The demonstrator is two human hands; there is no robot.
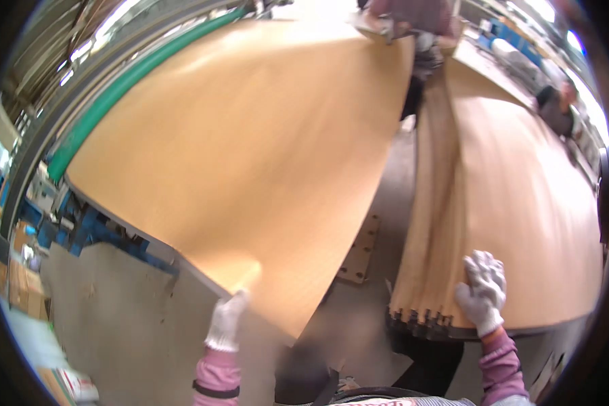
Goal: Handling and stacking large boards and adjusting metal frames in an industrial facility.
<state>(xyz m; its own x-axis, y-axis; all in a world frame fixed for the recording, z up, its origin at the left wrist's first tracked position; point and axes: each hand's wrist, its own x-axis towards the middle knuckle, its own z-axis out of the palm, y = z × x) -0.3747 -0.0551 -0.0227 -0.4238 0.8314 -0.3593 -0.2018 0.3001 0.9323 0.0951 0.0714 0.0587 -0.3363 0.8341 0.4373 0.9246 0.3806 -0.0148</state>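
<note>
A large, thin tan wood veneer sheet (250,149) spans the left and middle of the head view, its near corner sagging and slightly blurred. My left hand (226,318), in a white knit glove, is closed on the sheet's near edge; the thumb side is partly hidden. To the right lies a bulky layered stack of similar sheets (534,216), with dark notched pieces along its near left end. My gloved right hand (482,291) rests flat on that stack near its front edge, fingers stretched forward, holding nothing.
A long green roller or bar (142,81) runs along the sheet's far left side. Across from me a co-worker (413,20) has hands at the sheet's far corner. Another person (558,111) is at far right. A plank with holes (363,250) lies on the floor between sheet and stack.
</note>
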